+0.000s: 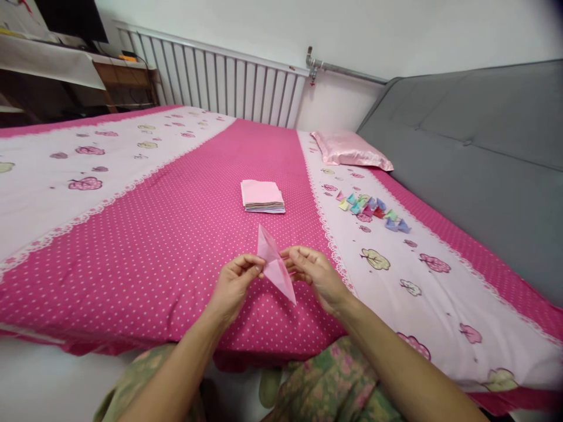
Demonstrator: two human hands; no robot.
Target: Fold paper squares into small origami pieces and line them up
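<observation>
**While the left hand (235, 284) pinches, the right hand (314, 274) meets the opposite edge of a pale pink, pointed piece of folded paper (276, 271)**

Because the paper looks thin, a light hold seems enough: the left thumb and forefinger are clamped together on its near-middle left edge. The right fingers are curled at its right edge, partly hidden behind it, so I cannot tell whether they grip or merely support it. Held tilted above the bright pink, white-dotted bedspread (176, 252), with its two points reaching up and down, the piece has its crease exposed between the hands, probably so the fold can be worked.

Just beyond lies a squared stack of pastel paper sheets (263, 196), apparently kept within easy reach yet out of the hands' way. Off to the right, small multicoloured folded paper pieces (373, 208) sit grouped on the white patterned band, near the shiny pink satin pillow (349, 151), perhaps to keep them from being knocked.
</observation>
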